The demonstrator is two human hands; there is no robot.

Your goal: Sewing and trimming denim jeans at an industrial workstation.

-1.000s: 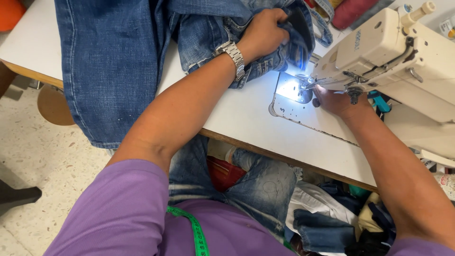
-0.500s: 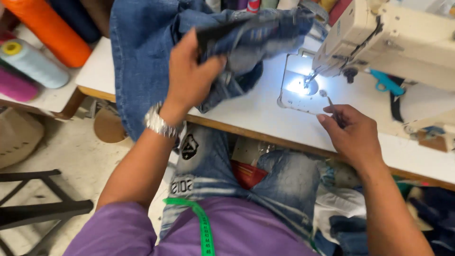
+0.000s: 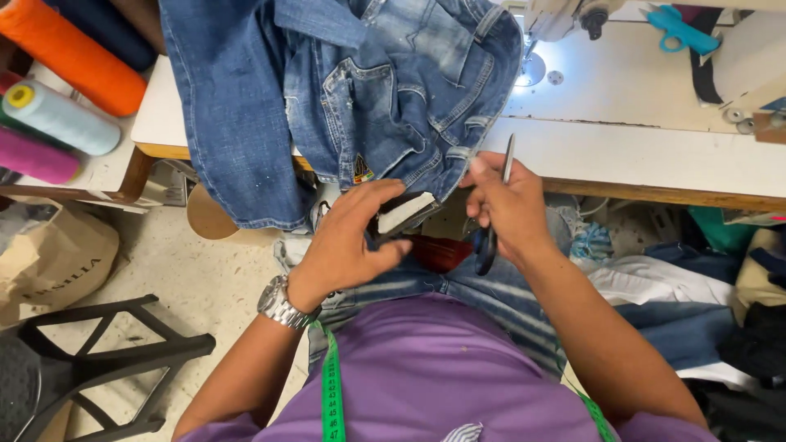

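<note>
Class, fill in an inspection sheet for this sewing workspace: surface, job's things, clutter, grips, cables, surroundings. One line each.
Surface: white table, wooden edge, lit patch near the sewing machine.
Job's things: blue jeans draped over the table edge; small dark-and-white piece; scissors.
Clutter: teal tool on the table; thread cones on the left.
Grips: left hand pinches the small piece; right hand holds the scissors, blades up.
Cables: nothing seen.
Surroundings: green measuring tape around the neck; paper bag, black stool, heaped cloth on the right.
</note>
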